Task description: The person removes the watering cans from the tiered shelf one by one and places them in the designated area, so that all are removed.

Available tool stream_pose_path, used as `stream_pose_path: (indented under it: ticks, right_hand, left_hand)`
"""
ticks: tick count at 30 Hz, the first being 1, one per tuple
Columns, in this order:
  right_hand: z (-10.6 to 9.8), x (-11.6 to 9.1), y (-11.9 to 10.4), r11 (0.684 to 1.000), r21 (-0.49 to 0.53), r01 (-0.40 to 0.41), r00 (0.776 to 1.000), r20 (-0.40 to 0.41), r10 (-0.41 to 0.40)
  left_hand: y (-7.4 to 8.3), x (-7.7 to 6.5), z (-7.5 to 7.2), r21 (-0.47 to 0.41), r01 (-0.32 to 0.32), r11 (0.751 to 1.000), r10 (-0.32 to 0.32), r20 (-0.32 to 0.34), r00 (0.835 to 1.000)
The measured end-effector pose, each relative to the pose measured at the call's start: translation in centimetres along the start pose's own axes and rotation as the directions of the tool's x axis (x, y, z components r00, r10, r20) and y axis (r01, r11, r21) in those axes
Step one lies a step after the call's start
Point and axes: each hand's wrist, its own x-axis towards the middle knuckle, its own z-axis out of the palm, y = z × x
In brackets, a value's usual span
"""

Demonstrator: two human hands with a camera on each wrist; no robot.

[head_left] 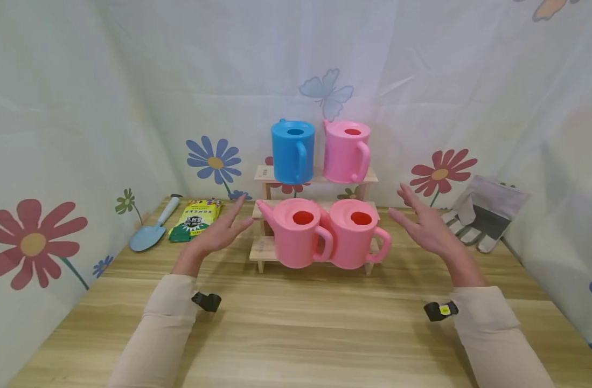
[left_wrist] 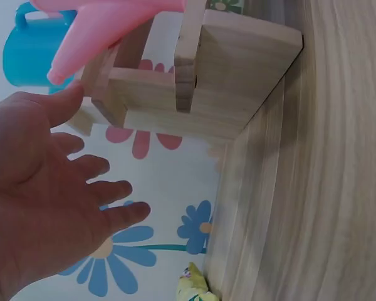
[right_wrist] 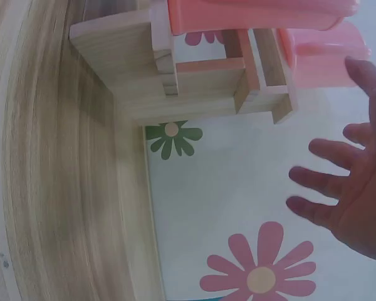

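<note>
Two pink watering cans, a left one (head_left: 296, 245) with its spout to the left and a right one (head_left: 350, 245), stand side by side low on a stepped wooden stand (head_left: 263, 249). On its top step are a blue watering can (head_left: 286, 156) and another pink watering can (head_left: 341, 156). My left hand (head_left: 223, 229) is held apart from the stand on its left, fingers spread and palm facing in. The right hand (head_left: 426, 226) mirrors it on the other side, past the can handles. Neither hand holds anything; both palms show bare in the wrist views.
At the left back of the wooden table (head_left: 296, 334) lie a light blue trowel (head_left: 150, 234) and a yellow-green packet (head_left: 195, 221). Grey and white gloves (head_left: 489, 213) lean by the right wall. A flower-printed curtain (head_left: 218, 81) encloses the table's back and sides.
</note>
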Motion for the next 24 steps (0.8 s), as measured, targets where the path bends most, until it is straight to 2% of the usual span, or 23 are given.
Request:
stream_pose_path:
  ticks: [3, 6, 11, 15, 19, 24]
  right_hand:
    - [0.0, -0.4, -0.3, 0.993, 0.106, 0.042, 0.998, -0.042, -0.038]
    - [0.1, -0.8, -0.6, 0.981, 0.171, 0.095, 0.993, -0.092, -0.08]
    - [0.4, -1.2, -1.4, 0.971, 0.196, 0.137, 0.984, -0.144, -0.11]
    - [0.8, -1.3, -1.9, 0.963, 0.202, 0.179, 0.98, -0.126, -0.156]
    - [1.0, -1.4, -2.3, 0.961, 0.225, 0.159, 0.985, -0.098, -0.14]
    - [0.9, -1.5, -2.7, 0.97, 0.207, 0.126, 0.991, -0.071, -0.113]
  left_hand:
    - [0.3, 0.2, 0.3, -0.073, -0.009, 0.997, 0.009, 0.002, 1.0]
    - [0.4, 0.4, 0.7, -0.162, -0.03, 0.986, 0.03, -0.001, 1.0]
    - [0.2, 0.5, 1.3, -0.277, -0.029, 0.961, 0.03, -0.002, 1.0]
    - [0.2, 0.7, 2.1, -0.33, -0.004, 0.944, -0.003, -0.021, 1.0]
    - [0.0, 1.1, 2.8, -0.378, 0.005, 0.926, -0.033, -0.067, 0.997]
    - [0.2, 1.7, 3.3, -0.468, -0.006, 0.884, -0.045, -0.097, 0.994]
